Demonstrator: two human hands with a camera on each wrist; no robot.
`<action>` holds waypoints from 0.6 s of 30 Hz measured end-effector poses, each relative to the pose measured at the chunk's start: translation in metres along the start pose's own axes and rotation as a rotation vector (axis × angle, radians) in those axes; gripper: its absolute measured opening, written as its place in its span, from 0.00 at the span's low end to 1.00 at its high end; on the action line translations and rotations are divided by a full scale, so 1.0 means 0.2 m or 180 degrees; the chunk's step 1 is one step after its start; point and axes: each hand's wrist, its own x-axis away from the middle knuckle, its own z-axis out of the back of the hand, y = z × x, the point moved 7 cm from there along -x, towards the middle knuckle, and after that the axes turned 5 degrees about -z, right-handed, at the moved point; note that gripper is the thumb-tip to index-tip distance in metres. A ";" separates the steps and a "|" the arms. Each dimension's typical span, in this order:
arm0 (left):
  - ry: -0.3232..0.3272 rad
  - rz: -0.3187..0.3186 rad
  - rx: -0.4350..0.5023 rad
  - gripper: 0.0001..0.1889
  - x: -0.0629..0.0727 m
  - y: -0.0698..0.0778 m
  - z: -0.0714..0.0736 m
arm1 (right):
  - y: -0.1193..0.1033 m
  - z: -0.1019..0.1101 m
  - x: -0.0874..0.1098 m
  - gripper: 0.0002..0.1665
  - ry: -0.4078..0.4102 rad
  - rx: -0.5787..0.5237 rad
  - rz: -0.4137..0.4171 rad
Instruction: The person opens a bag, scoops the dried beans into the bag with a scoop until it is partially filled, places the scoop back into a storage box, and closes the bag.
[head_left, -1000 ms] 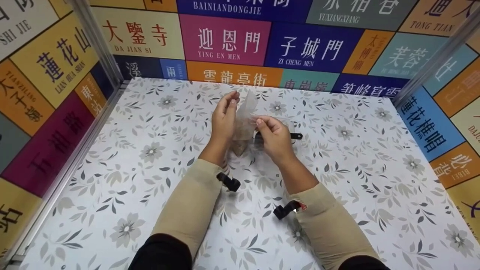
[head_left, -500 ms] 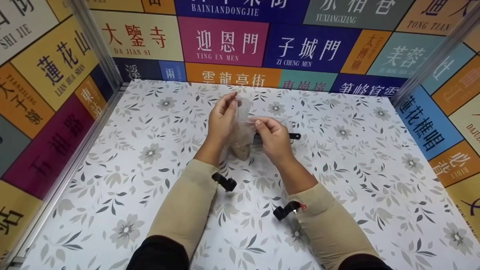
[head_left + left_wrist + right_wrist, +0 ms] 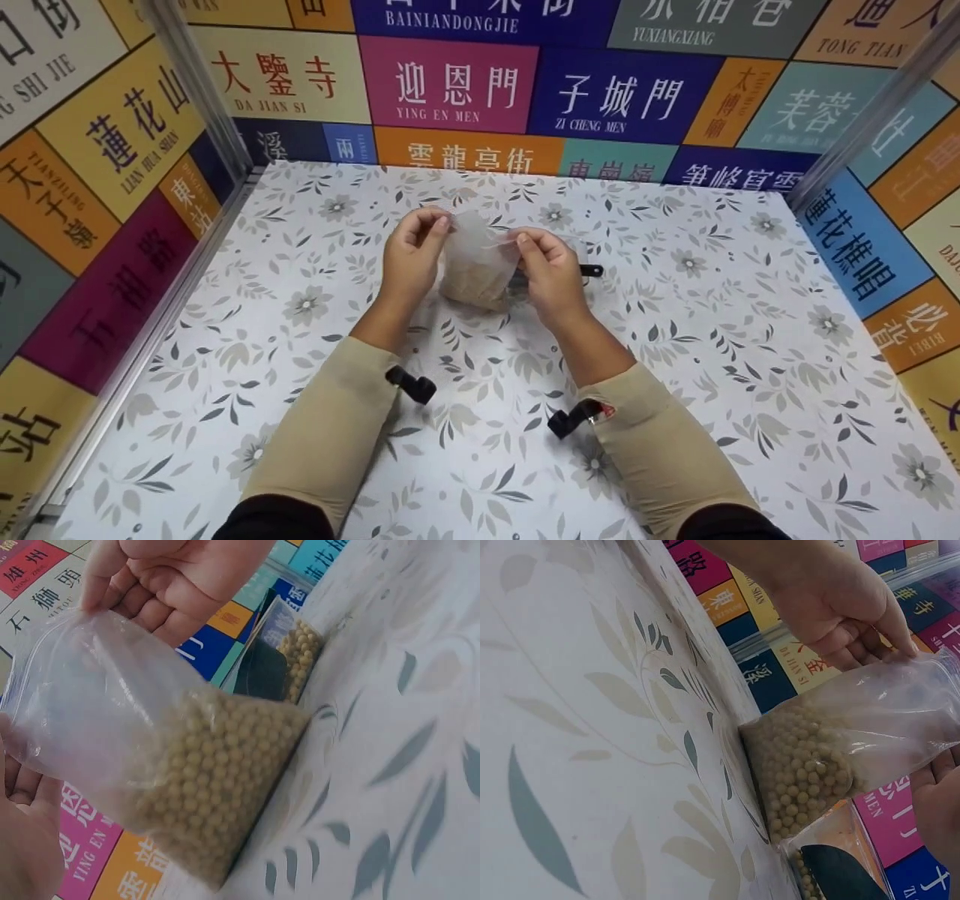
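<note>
A clear zip-top bag (image 3: 480, 277) stands upright at the table's middle, its lower part filled with round beige beans (image 3: 214, 772) that look like soybeans. With thumb and fingers my left hand (image 3: 411, 251) pinches the bag's upper left corner. My right hand (image 3: 553, 270) pinches the upper right corner, so the mouth spreads between both hands. In the left wrist view the zip strip (image 3: 45, 652) runs along the top edge; whether it is sealed I cannot tell. The bag's base is at the tabletop.
Behind my right hand stands a clear container (image 3: 304, 652) of similar beans with a dark flat piece (image 3: 259, 667) in it. A black handle (image 3: 592, 271) sticks out there. A floral cloth (image 3: 675, 322) covers the table; sign-printed panels (image 3: 450, 82) wall it in.
My left hand has moved left and slightly toward me, from beside the bag to its upper corner. The bag has turned to show its broad face. My right hand stays nearly in place.
</note>
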 end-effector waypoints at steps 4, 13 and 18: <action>0.0003 0.0023 -0.0021 0.08 0.04 0.02 0.08 | 0.00 0.00 -0.01 0.12 0.0073 -0.0017 0.0010; -0.0030 0.0200 0.0031 0.08 0.08 0.05 0.15 | -0.01 -0.01 0.01 0.13 0.0143 0.0443 0.0088; -0.0095 0.0268 0.0058 0.08 0.08 0.04 0.14 | 0.00 -0.03 0.01 0.13 -0.0015 0.0183 0.0102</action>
